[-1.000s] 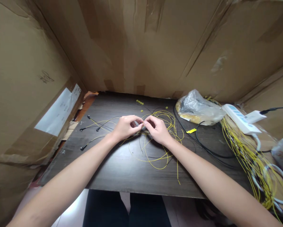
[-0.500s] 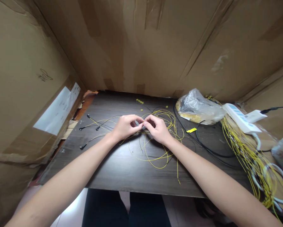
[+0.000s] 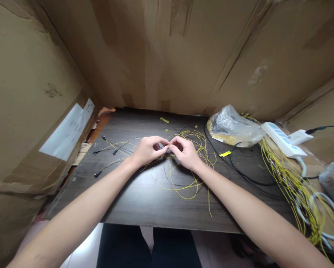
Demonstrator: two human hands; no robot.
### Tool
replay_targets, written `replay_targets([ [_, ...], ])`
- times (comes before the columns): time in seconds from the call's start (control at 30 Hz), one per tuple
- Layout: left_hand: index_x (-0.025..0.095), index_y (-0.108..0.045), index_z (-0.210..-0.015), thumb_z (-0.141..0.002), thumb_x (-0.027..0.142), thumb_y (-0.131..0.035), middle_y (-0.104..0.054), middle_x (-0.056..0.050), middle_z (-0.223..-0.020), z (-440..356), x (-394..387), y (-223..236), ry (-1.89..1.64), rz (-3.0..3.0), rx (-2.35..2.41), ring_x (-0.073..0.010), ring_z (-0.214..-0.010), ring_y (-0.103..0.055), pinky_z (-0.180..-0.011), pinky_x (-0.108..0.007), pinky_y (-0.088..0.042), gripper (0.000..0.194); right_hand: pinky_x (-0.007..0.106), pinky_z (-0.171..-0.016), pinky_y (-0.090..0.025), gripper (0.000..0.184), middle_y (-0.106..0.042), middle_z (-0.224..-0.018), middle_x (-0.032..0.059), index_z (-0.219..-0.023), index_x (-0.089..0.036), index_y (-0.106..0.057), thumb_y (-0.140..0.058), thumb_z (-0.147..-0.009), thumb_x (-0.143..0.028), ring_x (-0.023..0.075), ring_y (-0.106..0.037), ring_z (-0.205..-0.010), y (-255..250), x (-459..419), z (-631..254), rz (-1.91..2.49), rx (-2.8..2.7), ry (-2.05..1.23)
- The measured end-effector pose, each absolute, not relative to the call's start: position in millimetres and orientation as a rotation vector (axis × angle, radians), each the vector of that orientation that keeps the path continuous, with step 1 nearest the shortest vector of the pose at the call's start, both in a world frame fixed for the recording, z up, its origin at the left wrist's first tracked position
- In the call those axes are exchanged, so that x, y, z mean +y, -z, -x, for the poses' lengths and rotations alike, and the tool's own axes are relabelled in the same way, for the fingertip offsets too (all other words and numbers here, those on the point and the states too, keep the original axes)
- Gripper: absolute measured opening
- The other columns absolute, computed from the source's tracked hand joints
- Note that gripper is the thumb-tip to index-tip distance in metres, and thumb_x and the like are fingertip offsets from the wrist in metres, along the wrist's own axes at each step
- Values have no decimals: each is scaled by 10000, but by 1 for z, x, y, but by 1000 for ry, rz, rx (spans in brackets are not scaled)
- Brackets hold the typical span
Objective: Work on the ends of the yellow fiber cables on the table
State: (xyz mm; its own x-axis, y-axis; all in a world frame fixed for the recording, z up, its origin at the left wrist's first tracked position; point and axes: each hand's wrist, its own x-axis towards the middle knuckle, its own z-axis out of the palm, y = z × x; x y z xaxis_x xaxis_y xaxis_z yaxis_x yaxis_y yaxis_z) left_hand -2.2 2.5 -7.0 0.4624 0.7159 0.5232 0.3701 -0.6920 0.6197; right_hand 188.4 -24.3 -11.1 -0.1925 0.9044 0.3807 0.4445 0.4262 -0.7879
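My left hand (image 3: 150, 149) and my right hand (image 3: 184, 152) meet at the fingertips over the table. Both are closed in a pinch, with a tiny yellowish piece (image 3: 169, 144) between them, mostly covered by the fingers. Thin yellow wires (image 3: 183, 198) lie looped under and around my right hand. Left of my left hand, thin yellow and black leads end in several black connectors (image 3: 98, 174). Beyond the hands lie a short row of small yellow pieces (image 3: 164, 120) and single yellow bits (image 3: 196, 126). How the wires pass beneath the hands is hidden.
Cardboard walls (image 3: 144, 56) surround the dark table (image 3: 133, 204). To the right are a clear plastic bag (image 3: 234, 124), a black cable with a yellow tag (image 3: 225, 153), a white power strip (image 3: 282, 139) and a hanging bundle of yellow wires (image 3: 284, 178).
The hands keep the same pinch, with only slight finger movement. The whole view has shifted very slightly; the wires and connectors lie as before.
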Motion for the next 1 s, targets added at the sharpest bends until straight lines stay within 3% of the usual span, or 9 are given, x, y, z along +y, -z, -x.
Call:
replay_targets([
  [0.23, 175, -797, -923, -879, 244, -713, -756, -18, -754, 3, 3, 6, -1144, -2297, 884, -80, -526, -596, -538, -180, -471, 117, 272, -610, -366, 320, -553, -631, -5, -705, -191, -572, -491, -965, -358, 139, -493, -603, 9, -24, -189, 1154, -1837, -650],
  [0.5, 173, -787, -970, -879, 261, -718, -772, -27, -800, 3, 3, 6, -1121, -2285, 892, -89, -558, -635, -555, -179, -505, 144, 267, -612, -395, 146, -599, -708, 1, -807, -192, -596, -557, -898, -300, 144, -520, -630, 12, -23, -189, 1131, -1797, -697],
  [1.0, 161, -770, -898, -869, 227, -707, -769, -19, -775, 1, 3, 6, -1142, -2257, 892, -95, -570, -649, -565, -178, -515, 96, 265, -602, -365, 300, -555, -642, -7, -743, -194, -585, -498, -976, -362, 136, -493, -596, 11, -24, -189, 1152, -1845, -602],
])
